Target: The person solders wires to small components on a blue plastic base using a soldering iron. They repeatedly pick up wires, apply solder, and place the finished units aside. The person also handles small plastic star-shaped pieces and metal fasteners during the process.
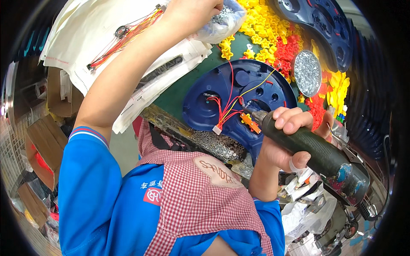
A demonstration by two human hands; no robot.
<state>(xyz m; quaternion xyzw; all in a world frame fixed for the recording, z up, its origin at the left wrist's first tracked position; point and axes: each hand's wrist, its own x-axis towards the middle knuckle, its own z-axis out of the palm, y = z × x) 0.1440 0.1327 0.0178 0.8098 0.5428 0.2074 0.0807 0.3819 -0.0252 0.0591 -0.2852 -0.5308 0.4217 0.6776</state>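
My right hand [286, 141] is wrapped round a dark green electric screwdriver [314, 155]. Its tip points down into a dark blue curved plastic shell [198, 104], beside a small orange circuit board [250, 123]. Red and yellow wires run across the shell to a white connector [217, 129]. At the top edge, my left hand [194, 13] reaches to a clear plastic bag [226, 25] of small metal parts. Its fingers are closed, partly cut off by the frame, and I cannot make out what they hold.
Yellow star-shaped pieces [260, 30] and red pieces [316, 112] are heaped beyond the shell. A round dish of small screws [307, 73] stands among them, near another blue shell [329, 25]. A wire bundle [128, 40] lies on white sacks at left. Cardboard boxes [45, 147] stand lower left.
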